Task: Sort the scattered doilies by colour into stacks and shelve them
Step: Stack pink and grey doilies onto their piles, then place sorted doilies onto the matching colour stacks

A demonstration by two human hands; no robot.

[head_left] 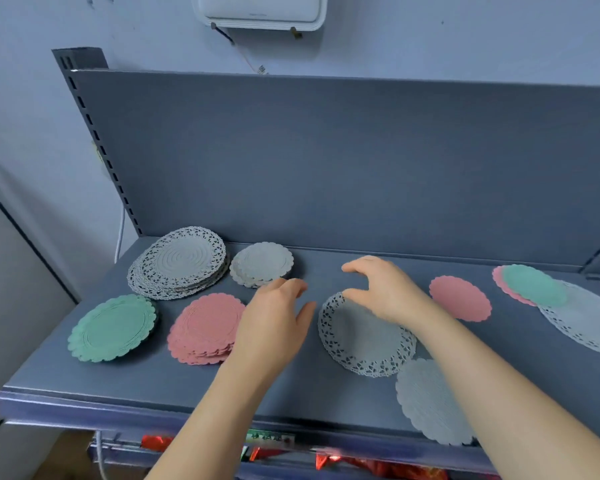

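1. On the grey shelf (326,386), the right hand (385,289) is hovering over the far rim of a loose lacy grey doily (361,337). Thumb and forefinger are spread wide and are not yet pinching anything.
2. The left hand (274,317) is hanging relaxed and empty between the pink stack (205,327) and that doily.
3. The step looks like moving this doily to the lacy grey stack (181,261) at back left. Working the thumb under the rim before closing should help, as the doily is lying flat.
4. A plain grey doily (426,403) is touching or just overlapping its near edge, so the pinch should be taking one doily only.
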